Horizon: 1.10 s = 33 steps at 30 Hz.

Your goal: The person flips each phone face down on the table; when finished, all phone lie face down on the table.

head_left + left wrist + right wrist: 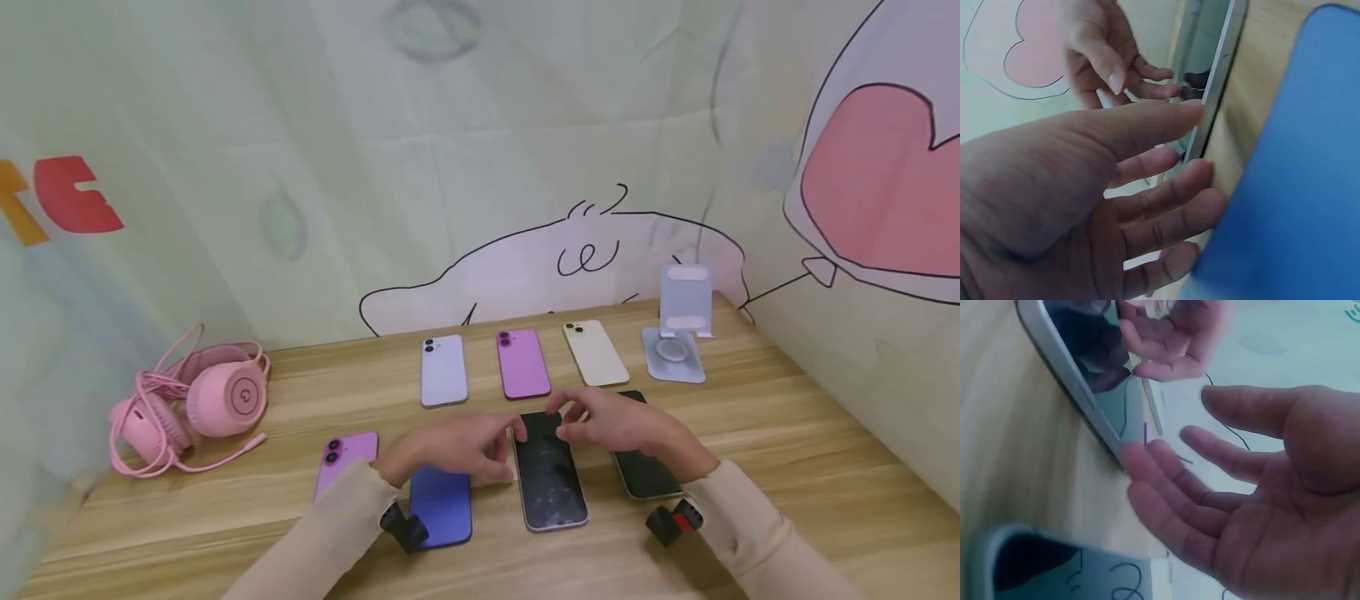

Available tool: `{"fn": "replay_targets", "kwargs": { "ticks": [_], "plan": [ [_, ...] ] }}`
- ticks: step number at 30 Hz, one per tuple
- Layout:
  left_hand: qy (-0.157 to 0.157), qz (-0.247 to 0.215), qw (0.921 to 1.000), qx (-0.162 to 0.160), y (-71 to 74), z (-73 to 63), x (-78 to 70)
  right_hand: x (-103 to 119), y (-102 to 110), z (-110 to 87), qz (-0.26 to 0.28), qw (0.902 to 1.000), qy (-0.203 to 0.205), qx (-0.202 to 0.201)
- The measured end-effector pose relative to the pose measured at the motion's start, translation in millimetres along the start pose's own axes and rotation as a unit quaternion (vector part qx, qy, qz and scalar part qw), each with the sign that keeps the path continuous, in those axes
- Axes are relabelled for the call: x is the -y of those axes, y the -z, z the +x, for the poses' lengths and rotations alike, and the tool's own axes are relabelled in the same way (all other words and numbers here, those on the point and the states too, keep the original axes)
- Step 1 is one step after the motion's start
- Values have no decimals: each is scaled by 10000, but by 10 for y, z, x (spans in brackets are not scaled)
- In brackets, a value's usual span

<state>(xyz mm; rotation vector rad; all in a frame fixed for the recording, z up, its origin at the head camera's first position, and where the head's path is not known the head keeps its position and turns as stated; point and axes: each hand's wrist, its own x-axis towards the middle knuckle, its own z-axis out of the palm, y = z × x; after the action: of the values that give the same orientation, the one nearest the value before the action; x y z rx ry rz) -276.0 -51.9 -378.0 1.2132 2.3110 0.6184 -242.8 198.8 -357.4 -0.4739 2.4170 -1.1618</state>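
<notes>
A phone with a dark, smudged screen (551, 479) lies face up on the wooden table between both hands. Along its left edge is my left hand (463, 442), fingers loosely bent and holding nothing. In the left wrist view the thumb (1154, 125) reaches right at the phone's silver side (1222, 56). My right hand (609, 417) hovers by the upper right corner, thumb and fingers spread apart with nothing between them. The right wrist view has its fingertips close to the phone's edge (1075, 390). A blue phone (441, 512) lies partly under the left wrist.
Another dark-screened phone (645, 477) sits below the right forearm. Behind stand a row of a white phone (444, 371), a pink phone (525, 367) and a cream phone (597, 354). A phone stand (686, 300) is at back right, pink headphones (228, 398) at left, a purple phone (348, 454) nearer.
</notes>
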Motion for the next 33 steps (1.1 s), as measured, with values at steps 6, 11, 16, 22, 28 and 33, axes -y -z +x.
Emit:
{"fn": "replay_targets", "kwargs": {
  "ticks": [6, 11, 16, 22, 28, 33],
  "plan": [
    [26, 151, 9997, -207, -61, 15, -60, -13, 33, -25, 211, 9994, -191, 178],
    [76, 499, 9982, -324, -116, 18, -185, -11, -24, -34, 338, 9988, -339, 49],
    [230, 736, 9960, -445, -163, 28, -209, 2, -89, -5, 344, 9969, -654, -287],
    [379, 638, 9962, -461, -171, 11, -203, -23, -145, 52, 577, 9944, -698, -541],
    [198, 553, 9958, -695, -188, 26, -193, 6, -85, 58, 1270, 9886, -524, -621],
    [199, -186, 9963, -816, -203, 42, -182, 71, -41, 25, 1845, 9811, -185, -544]
  ]
}}
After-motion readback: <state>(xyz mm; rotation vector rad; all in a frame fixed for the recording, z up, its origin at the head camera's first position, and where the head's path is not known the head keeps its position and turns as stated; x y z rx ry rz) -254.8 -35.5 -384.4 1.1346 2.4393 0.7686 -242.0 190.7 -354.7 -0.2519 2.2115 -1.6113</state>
